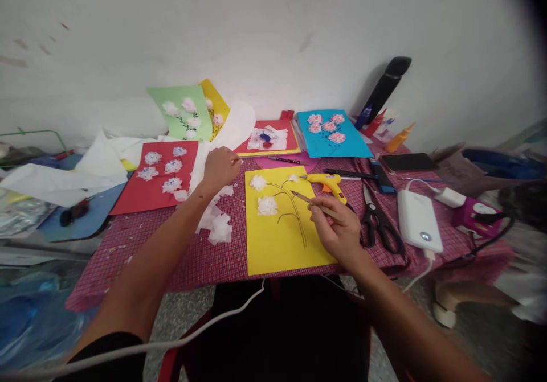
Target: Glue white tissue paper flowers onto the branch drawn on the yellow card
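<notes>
My right hand (337, 228) is closed around a thin pointed stick (303, 198), its tip over a yellow sheet (273, 251). Drawn on that sheet are dark curved stems, with white paper flowers (267, 205) at the ends of some. My left hand (222, 171) is raised beyond the sheet's far left corner, fingers pinched together; whatever they hold, if anything, is too small to make out. Below it lie loose white tissue pieces (220, 229) on the checked cloth. A yellow glue gun (327, 184) rests at the sheet's far right corner, just beyond my right hand.
Black-handled scissors (378, 225) and a white power bank (419, 222) lie at the right. Finished-looking flower sheets in red (137, 191), green (171, 97) and blue (316, 143) stand or lie around. Paint bottles (399, 138) stand by the wall; a white cable (213, 320) crosses in front.
</notes>
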The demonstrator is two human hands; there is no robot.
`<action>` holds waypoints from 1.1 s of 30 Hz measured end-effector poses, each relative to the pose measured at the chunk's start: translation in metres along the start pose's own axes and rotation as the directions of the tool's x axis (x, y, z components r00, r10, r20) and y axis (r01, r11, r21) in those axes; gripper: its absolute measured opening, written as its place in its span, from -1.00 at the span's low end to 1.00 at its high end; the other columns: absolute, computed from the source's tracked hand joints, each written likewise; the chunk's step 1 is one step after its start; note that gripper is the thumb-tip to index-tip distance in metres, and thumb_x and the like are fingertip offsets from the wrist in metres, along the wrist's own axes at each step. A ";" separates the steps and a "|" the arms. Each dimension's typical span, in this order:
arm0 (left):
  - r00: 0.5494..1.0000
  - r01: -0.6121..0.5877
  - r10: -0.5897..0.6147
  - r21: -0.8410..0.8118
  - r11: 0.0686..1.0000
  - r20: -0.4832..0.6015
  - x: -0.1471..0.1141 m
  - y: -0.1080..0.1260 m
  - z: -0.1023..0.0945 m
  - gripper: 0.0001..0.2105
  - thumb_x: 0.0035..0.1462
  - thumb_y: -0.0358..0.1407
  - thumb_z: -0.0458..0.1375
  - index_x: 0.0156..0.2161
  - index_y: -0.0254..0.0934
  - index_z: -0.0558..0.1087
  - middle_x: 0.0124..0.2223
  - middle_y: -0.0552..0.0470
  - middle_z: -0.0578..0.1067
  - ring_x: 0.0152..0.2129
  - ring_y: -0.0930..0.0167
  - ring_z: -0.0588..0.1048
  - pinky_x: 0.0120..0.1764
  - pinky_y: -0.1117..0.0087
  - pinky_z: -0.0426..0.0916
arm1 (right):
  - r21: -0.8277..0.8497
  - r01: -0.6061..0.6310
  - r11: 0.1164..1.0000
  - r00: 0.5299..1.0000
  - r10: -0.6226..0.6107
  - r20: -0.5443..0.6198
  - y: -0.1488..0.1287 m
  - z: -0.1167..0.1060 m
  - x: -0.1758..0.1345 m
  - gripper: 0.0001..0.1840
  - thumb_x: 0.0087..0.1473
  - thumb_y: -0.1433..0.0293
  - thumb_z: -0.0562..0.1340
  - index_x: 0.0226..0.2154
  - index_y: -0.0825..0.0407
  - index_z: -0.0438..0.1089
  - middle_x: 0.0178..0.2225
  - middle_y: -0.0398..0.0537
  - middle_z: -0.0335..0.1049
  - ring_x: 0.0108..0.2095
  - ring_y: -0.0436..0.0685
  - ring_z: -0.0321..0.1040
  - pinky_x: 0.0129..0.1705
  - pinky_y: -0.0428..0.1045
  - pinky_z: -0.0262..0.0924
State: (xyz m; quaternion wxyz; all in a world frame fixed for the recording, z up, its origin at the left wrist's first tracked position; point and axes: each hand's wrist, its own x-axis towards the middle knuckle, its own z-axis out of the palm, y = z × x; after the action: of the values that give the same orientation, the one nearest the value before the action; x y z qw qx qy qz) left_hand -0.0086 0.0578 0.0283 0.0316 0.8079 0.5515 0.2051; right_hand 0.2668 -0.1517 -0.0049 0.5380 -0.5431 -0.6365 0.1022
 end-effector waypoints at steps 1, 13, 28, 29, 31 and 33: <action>0.999 0.030 -0.034 -0.132 0.991 -0.028 -0.007 0.005 -0.003 -0.70 0.13 -0.15 0.12 -0.31 -0.31 0.63 -0.20 -0.17 0.59 -0.14 0.14 0.50 -0.05 0.17 0.34 | 0.025 -0.021 0.999 1.000 0.021 0.005 -0.002 0.000 0.000 -0.86 0.21 0.34 0.24 -0.16 -0.08 0.48 -0.28 -0.04 0.58 -0.32 0.17 0.54 -0.23 0.10 0.43; 0.872 0.484 -0.168 -0.862 0.152 0.460 -0.076 0.081 -0.001 -0.69 -0.14 -0.16 0.40 -0.31 -0.32 0.55 -0.36 -0.03 0.58 -0.44 0.43 0.54 -0.37 0.42 0.41 | 0.224 -0.097 0.970 0.994 0.081 0.080 -0.033 0.015 -0.003 -0.81 0.25 0.31 0.22 -0.10 -0.08 0.48 -0.21 -0.02 0.59 -0.28 0.16 0.54 -0.25 0.08 0.44; 0.930 0.360 -0.074 -0.849 0.386 0.360 -0.087 0.085 0.007 -0.71 -0.10 -0.30 0.36 -0.19 -0.29 0.62 -0.26 -0.03 0.63 -0.38 0.40 0.57 -0.26 0.36 0.44 | 0.373 -0.230 0.899 0.972 0.230 0.045 -0.020 0.023 -0.005 -0.81 0.25 0.23 0.25 -0.17 -0.03 0.48 -0.29 -0.03 0.58 -0.44 0.07 0.48 -0.39 0.00 0.40; 0.938 0.329 -0.056 -0.827 0.457 0.342 -0.088 0.086 0.007 -0.72 -0.07 -0.27 0.35 -0.19 -0.28 0.62 -0.27 -0.02 0.63 -0.38 0.40 0.56 -0.29 0.38 0.42 | 0.400 -0.239 0.885 0.968 0.249 0.027 -0.021 0.023 -0.003 -0.82 0.24 0.23 0.26 -0.21 -0.02 0.48 -0.31 -0.04 0.57 -0.47 0.06 0.46 -0.41 -0.02 0.38; 0.950 0.261 -0.015 -0.764 0.590 0.313 -0.090 0.089 0.004 -0.78 0.01 -0.22 0.32 -0.21 -0.25 0.63 -0.30 0.01 0.63 -0.40 0.41 0.53 -0.33 0.41 0.38 | 0.428 -0.247 0.869 0.961 0.278 -0.010 -0.022 0.022 0.001 -0.83 0.22 0.24 0.27 -0.28 -0.01 0.48 -0.38 -0.08 0.53 -0.51 0.02 0.42 -0.46 -0.05 0.34; 0.955 0.195 0.032 -0.702 0.685 0.295 -0.092 0.095 0.001 -0.82 0.09 -0.21 0.27 -0.25 -0.23 0.64 -0.33 0.05 0.63 -0.41 0.42 0.52 -0.35 0.42 0.34 | 0.457 -0.250 0.854 0.953 0.300 -0.037 -0.023 0.019 0.005 -0.84 0.21 0.25 0.28 -0.27 -0.01 0.48 -0.45 -0.14 0.49 -0.55 -0.01 0.38 -0.50 -0.07 0.30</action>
State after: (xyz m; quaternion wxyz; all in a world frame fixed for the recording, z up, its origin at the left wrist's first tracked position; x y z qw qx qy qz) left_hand 0.0466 -0.0617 0.0265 0.4356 0.7246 0.4509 0.2862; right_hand 0.2395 -0.1483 0.0063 0.6614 -0.4950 -0.4817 0.2923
